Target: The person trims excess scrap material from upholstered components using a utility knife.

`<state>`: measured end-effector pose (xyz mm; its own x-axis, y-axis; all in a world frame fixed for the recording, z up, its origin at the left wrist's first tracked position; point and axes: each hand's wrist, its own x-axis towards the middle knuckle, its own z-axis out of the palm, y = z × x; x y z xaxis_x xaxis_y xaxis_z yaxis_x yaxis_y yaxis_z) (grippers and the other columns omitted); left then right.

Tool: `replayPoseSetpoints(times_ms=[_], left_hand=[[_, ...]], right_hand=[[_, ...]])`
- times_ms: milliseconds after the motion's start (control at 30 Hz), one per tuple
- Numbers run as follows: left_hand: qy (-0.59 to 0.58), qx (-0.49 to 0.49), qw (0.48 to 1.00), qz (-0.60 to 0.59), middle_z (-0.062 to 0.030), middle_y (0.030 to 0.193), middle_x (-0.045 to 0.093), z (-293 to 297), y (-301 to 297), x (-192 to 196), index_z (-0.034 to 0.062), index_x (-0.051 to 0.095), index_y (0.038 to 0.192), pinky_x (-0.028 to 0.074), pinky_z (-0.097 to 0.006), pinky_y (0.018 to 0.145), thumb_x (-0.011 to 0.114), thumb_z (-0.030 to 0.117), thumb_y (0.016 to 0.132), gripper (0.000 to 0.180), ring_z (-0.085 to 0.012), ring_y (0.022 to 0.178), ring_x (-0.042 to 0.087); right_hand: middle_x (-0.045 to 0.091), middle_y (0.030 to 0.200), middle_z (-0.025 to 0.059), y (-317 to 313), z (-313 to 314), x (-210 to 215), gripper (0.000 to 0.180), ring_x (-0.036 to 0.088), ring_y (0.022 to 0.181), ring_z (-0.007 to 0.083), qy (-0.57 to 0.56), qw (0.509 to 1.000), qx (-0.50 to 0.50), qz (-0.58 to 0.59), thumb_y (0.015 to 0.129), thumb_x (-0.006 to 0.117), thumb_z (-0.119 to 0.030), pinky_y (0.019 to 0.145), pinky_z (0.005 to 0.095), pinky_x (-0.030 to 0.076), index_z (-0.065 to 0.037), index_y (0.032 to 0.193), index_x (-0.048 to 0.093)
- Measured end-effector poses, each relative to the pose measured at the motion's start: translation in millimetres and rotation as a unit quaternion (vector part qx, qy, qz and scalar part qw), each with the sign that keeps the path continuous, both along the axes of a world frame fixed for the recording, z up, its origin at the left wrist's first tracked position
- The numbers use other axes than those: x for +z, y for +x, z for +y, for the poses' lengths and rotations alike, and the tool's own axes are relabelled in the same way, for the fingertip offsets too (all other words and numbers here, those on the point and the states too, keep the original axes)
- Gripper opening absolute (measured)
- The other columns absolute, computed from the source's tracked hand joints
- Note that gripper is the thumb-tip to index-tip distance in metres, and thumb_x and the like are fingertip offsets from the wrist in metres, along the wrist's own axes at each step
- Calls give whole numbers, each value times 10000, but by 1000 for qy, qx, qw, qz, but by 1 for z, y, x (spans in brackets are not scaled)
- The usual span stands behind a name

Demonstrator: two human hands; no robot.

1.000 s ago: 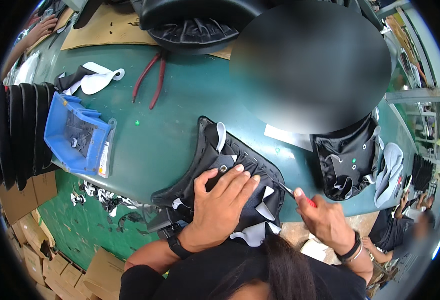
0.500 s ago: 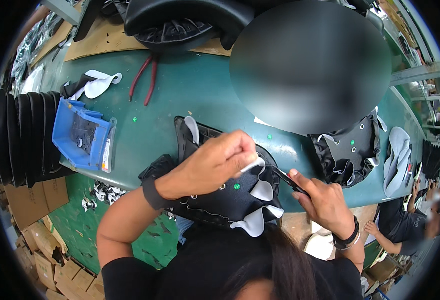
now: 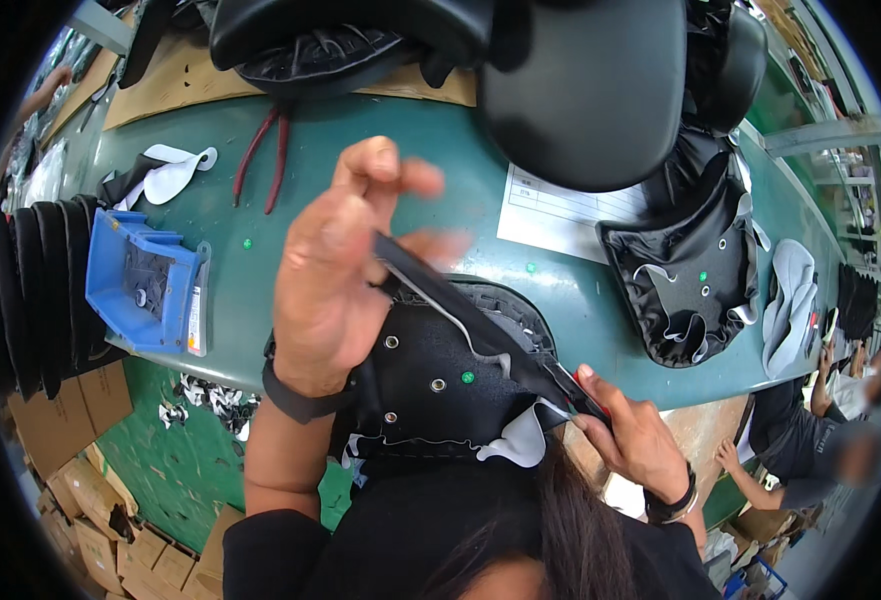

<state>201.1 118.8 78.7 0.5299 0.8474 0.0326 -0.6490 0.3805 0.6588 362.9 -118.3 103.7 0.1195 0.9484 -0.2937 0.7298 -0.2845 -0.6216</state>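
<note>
A black padded cover panel with metal eyelets, a green dot and loose white-backed edging lies before me at the table's near edge. My left hand is raised over its left side, fingers spread and blurred. A long black strip of cover material slants from in front of that palm down to the panel's right edge. There my right hand grips a slim black-and-red cutting tool, its tip against the strip's lower end. Whether the tool is a knife or scissors is unclear. A white-backed flap hangs at the near edge.
A blue bin of small dark parts stands left, beside stacked black pads. Beyond are red-handled pliers, scraps and black cushions. Another black panel and a paper sheet lie right. Another person works far right.
My left hand has moved up and left from the panel, its fingers now spread, and the strip now stretches out long. The right hand with the cutting tool has shifted slightly down. My view has turned a little.
</note>
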Motion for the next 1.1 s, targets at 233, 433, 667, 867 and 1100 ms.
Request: replayPoseSetpoints(times_ms=[233,433,667,867,1100], left_hand=[[686,-117,588,412,-71,727,536,-27,1,-1,24,521,696,375,-334,635,712,220,797,292,-231,644,463],[55,-175,962,202,7,701,518,3,-10,-14,57,509,599,381,-273,611,638,56,807,244,-86,670,468],[51,-222,941,252,-96,936,600,16,-39,22,44,511,746,493,-282,669,562,-19,825,113,-144,753,599],[696,-65,516,495,-51,677,590,19,-19,-8,69,641,716,431,-336,661,686,290,794,238,-231,750,535],[69,-103,984,126,-9,764,512,51,-14,-22,37,578,661,411,-270,723,654,103,823,191,-155,831,559]], right_hand=[[660,1026,205,12,28,17,518,636,751,381,-72,994,39,-72,876,674,-184,632,431,508,-71,1347,493],[656,1039,205,-22,-20,0,570,624,861,425,-5,1000,-19,-15,871,683,-186,731,452,507,-72,1383,461],[639,826,154,-16,20,-5,524,615,669,386,45,993,-15,-107,888,657,-244,581,451,482,-185,1383,497],[584,670,115,4,90,8,494,566,524,347,33,983,111,-143,911,619,-272,496,432,443,-210,1384,491],[652,796,173,-40,50,-15,583,593,586,392,38,995,-32,-82,882,666,-177,550,483,456,-53,1406,442]])
